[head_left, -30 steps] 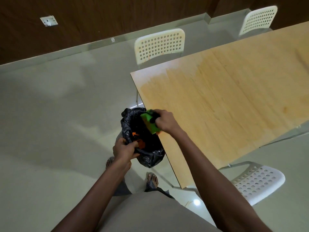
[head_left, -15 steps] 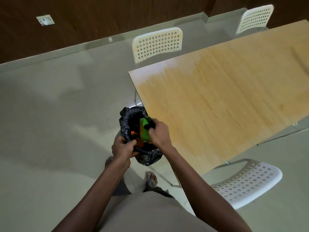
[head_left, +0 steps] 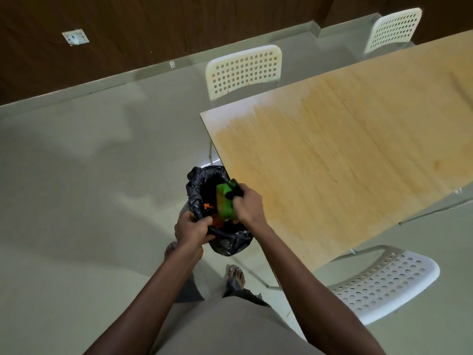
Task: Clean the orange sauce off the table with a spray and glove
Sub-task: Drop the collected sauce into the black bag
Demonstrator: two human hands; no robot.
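Orange sauce (head_left: 208, 206) is seen inside the black bag (head_left: 225, 242), just beside the table (head_left: 345, 155) corner. A green sponge-like object (head_left: 225, 204) is gripped by the right hand (head_left: 247, 204) over the bag's mouth. The bag's rim is pinched by the left hand (head_left: 192, 229).
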